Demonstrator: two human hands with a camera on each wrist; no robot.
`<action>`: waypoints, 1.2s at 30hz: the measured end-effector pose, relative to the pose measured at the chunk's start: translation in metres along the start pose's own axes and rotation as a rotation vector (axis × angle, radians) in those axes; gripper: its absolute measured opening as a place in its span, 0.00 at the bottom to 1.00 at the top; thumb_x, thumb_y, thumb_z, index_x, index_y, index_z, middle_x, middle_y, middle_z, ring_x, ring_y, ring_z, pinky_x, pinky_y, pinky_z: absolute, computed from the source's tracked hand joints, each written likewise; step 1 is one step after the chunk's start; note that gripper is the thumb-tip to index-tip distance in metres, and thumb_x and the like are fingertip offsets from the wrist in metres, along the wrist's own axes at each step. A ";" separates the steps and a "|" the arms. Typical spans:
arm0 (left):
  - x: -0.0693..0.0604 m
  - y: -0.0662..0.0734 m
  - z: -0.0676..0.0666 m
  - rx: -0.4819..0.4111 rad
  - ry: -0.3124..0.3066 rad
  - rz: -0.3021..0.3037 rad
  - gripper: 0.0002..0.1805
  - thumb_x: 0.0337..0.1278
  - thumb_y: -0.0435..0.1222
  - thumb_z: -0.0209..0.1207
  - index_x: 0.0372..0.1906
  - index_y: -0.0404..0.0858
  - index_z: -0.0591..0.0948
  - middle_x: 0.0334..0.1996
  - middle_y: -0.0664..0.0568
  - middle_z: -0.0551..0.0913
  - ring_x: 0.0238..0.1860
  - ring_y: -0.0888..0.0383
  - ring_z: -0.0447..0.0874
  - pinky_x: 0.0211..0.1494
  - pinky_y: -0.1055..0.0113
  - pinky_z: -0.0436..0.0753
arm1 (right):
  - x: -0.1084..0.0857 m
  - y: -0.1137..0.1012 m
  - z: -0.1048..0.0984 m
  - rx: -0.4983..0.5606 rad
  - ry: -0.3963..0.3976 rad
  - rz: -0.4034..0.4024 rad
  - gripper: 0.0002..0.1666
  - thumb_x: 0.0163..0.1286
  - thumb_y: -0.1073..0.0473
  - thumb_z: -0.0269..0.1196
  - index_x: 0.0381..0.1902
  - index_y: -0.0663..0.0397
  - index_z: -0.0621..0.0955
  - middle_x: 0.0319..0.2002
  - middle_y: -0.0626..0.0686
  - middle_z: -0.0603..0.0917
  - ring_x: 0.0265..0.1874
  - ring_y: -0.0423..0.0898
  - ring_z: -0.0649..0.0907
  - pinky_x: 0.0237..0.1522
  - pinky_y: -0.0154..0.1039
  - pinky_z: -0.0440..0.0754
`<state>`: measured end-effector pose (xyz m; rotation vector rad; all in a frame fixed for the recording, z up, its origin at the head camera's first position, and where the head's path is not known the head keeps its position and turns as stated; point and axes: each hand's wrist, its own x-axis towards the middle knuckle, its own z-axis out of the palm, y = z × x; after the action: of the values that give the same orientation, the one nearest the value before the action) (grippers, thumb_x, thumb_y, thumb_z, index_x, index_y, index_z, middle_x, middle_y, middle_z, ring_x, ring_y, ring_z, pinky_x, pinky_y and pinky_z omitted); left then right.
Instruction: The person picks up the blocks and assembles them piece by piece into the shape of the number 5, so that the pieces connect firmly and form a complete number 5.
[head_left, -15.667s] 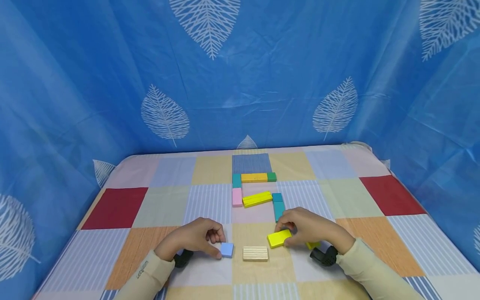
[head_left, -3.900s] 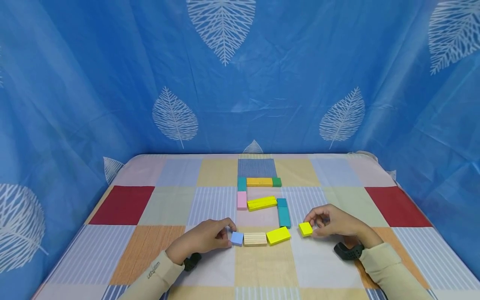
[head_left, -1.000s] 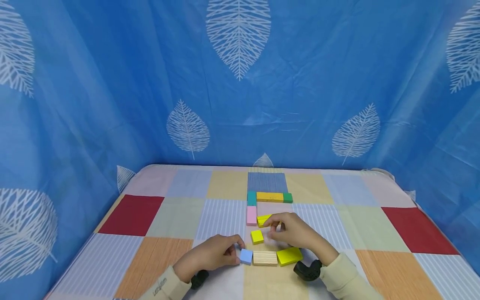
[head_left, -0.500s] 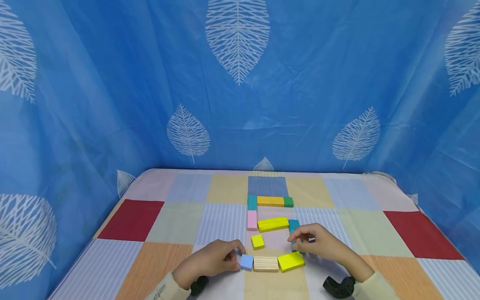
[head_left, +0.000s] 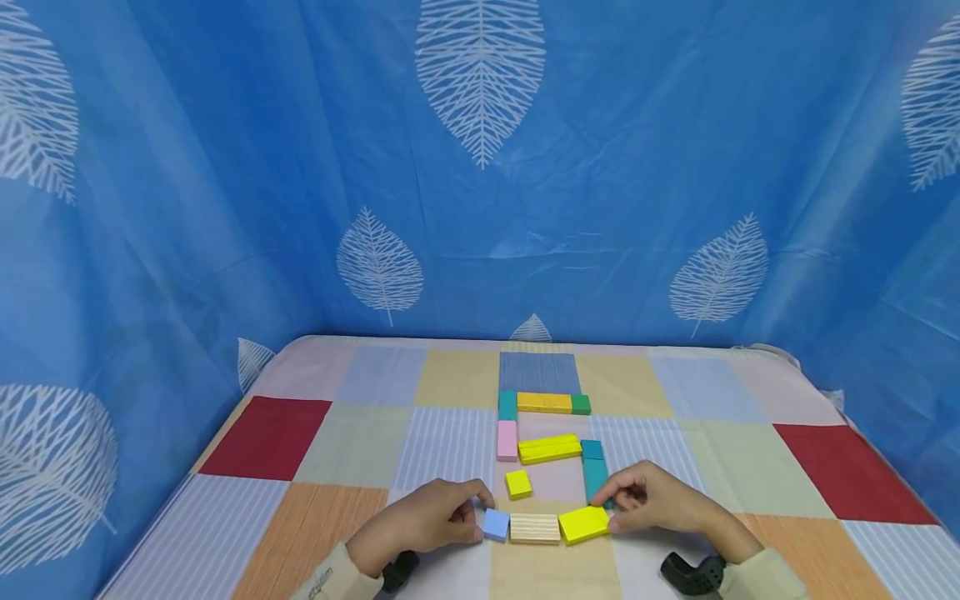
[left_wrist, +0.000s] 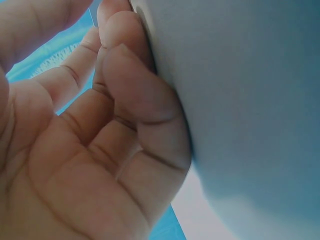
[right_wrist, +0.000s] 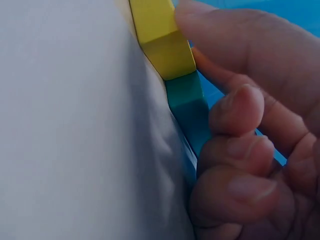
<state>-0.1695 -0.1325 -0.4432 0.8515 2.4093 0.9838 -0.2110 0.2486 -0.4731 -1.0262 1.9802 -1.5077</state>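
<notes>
My left hand (head_left: 426, 523) pinches a small light blue block (head_left: 496, 525) between thumb and index finger. In the left wrist view its other fingers (left_wrist: 150, 125) curl against the cloth, and no block shows. A ridged wooden block (head_left: 535, 529) lies to the right of the blue one, followed by a slightly slanted yellow block (head_left: 584, 526). My right hand (head_left: 667, 504) holds this yellow block's right end with thumb and index finger. Behind it, a teal block (head_left: 596, 479) touches the yellow one in the right wrist view. A small yellow square block (head_left: 518, 484) lies apart, behind the wooden block.
Farther back lie a long yellow block (head_left: 550, 449), a pink block (head_left: 507, 440), an orange block (head_left: 543, 402), a green block (head_left: 581, 404) and more teal ones. A patchwork cloth (head_left: 345, 442) covers the table. Blue curtains (head_left: 555, 183) enclose its back and sides.
The small yellow square went from the right side to behind the wooden block and was let go. My right hand then moved back to the slanted yellow block. My left hand stays at the blue block.
</notes>
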 end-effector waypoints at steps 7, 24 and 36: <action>-0.001 -0.001 -0.006 -0.059 -0.032 -0.029 0.17 0.71 0.31 0.70 0.59 0.44 0.81 0.31 0.63 0.81 0.28 0.69 0.72 0.38 0.71 0.75 | -0.001 0.002 -0.001 -0.013 0.003 -0.001 0.14 0.70 0.69 0.72 0.51 0.73 0.87 0.24 0.66 0.73 0.19 0.43 0.67 0.22 0.38 0.66; 0.038 0.003 -0.036 0.160 -0.034 0.032 0.24 0.74 0.28 0.66 0.69 0.45 0.82 0.41 0.54 0.82 0.35 0.63 0.72 0.42 0.70 0.77 | -0.001 0.003 -0.002 0.019 0.007 -0.001 0.14 0.70 0.69 0.72 0.51 0.74 0.87 0.26 0.63 0.77 0.19 0.46 0.66 0.21 0.39 0.63; 0.071 0.015 -0.024 0.396 -0.035 0.021 0.23 0.66 0.30 0.73 0.62 0.53 0.88 0.43 0.61 0.83 0.41 0.64 0.73 0.49 0.69 0.79 | -0.002 0.002 0.000 -0.006 0.023 0.011 0.14 0.70 0.71 0.72 0.51 0.74 0.87 0.26 0.61 0.78 0.19 0.45 0.66 0.21 0.39 0.63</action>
<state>-0.2296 -0.0882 -0.4250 1.0164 2.6107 0.4952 -0.2096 0.2505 -0.4751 -1.0032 2.0036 -1.5150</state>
